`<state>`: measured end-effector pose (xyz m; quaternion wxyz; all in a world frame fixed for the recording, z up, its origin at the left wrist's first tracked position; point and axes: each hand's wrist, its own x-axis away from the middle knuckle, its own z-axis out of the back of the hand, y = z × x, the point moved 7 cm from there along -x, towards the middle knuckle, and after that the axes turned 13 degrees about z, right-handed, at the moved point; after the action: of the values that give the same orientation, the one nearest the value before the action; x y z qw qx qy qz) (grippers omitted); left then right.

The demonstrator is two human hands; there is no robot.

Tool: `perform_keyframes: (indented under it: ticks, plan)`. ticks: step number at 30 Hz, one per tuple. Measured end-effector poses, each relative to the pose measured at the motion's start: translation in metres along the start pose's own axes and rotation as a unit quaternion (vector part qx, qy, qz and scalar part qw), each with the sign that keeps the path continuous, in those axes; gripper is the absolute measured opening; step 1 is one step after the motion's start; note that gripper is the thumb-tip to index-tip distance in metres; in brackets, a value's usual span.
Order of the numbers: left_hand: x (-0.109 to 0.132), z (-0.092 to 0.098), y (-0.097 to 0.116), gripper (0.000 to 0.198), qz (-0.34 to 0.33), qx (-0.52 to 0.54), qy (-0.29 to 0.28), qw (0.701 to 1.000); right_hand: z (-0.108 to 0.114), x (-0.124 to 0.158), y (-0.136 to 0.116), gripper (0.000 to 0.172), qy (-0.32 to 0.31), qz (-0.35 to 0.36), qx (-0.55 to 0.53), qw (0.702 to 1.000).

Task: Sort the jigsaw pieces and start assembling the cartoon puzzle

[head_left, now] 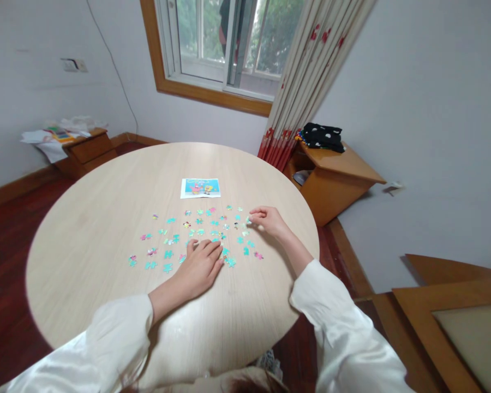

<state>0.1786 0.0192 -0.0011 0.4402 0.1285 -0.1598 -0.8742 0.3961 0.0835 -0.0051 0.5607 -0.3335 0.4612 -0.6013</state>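
Many small jigsaw pieces, mostly turquoise with some pink and yellow, lie spread over the round table (85,218). My left hand (200,265) rests palm down among them, fingers apart, covering some pieces. A turquoise piece (230,262) shows just beside its fingertips. At the right edge of the spread, my right hand (269,220) has thumb and fingers pinched on a pale green puzzle piece (249,220), low over the table. A pink piece (258,255) lies below that hand. Beyond the pieces is a printed picture card (200,188) with cartoon figures on blue.
A wooden cabinet (339,169) with a folded black patterned cloth (322,136) stands behind the table on the right. Papers lie on a low cabinet (92,147) at the back left. A curtain (298,82) hangs by the window. A wooden chair (445,305) is at the right.
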Motion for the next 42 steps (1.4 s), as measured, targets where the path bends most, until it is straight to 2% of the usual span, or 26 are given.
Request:
perform_keyframes:
  ticks: [3,8,13,17,19,21,23,25,28,32,36,39,42]
  plan:
    - [0.001,0.003,0.001,0.032,-0.003,0.015,0.017,1.000,0.016,-0.014,0.010,0.020,0.005,-0.020,0.041,0.999]
    - [0.001,0.010,-0.002,0.031,0.005,0.032,0.049,0.998,0.022,-0.023,0.022,0.023,-0.008,-0.027,0.117,0.993]
    - [-0.004,0.022,-0.019,0.032,0.037,0.031,0.102,0.994,0.027,-0.025,0.023,0.023,-0.008,-0.017,0.154,0.988]
    - [-0.006,0.036,-0.036,0.032,0.077,0.047,0.144,0.985,0.027,-0.020,0.015,0.012,0.006,-0.003,0.150,0.989]
    - [-0.006,0.041,-0.043,0.032,0.100,0.056,0.149,0.982,0.019,-0.012,0.006,0.004,0.012,0.008,0.144,0.990]
    - [-0.006,0.044,-0.046,0.032,0.118,0.061,0.145,0.980,0.001,0.001,-0.007,0.004,-0.008,0.022,0.134,0.991]
    - [-0.007,0.046,-0.048,0.032,0.128,0.063,0.139,0.980,-0.029,0.017,-0.023,0.005,-0.084,0.059,0.118,0.988]
    - [-0.007,0.046,-0.049,0.032,0.134,0.065,0.135,0.979,-0.059,0.033,-0.040,0.007,-0.161,0.116,0.145,0.969]
    - [-0.006,0.046,-0.050,0.032,0.142,0.069,0.132,0.979,-0.082,0.048,-0.053,0.014,-0.187,0.153,0.236,0.941]
    - [-0.005,0.044,-0.053,0.031,0.151,0.070,0.119,0.979,-0.090,0.049,-0.053,0.017,-0.198,0.137,0.297,0.924]
    - [-0.007,0.039,-0.049,0.029,0.132,0.075,0.076,0.986,-0.090,0.046,-0.050,0.017,-0.210,0.116,0.306,0.921]
    - [-0.007,0.038,-0.046,0.030,0.117,0.094,0.066,0.987,-0.092,0.046,-0.045,0.019,-0.216,0.099,0.255,0.937]
    - [-0.007,0.040,-0.049,0.029,0.123,0.105,0.076,0.984,-0.097,0.046,-0.035,0.016,-0.214,0.059,0.144,0.964]
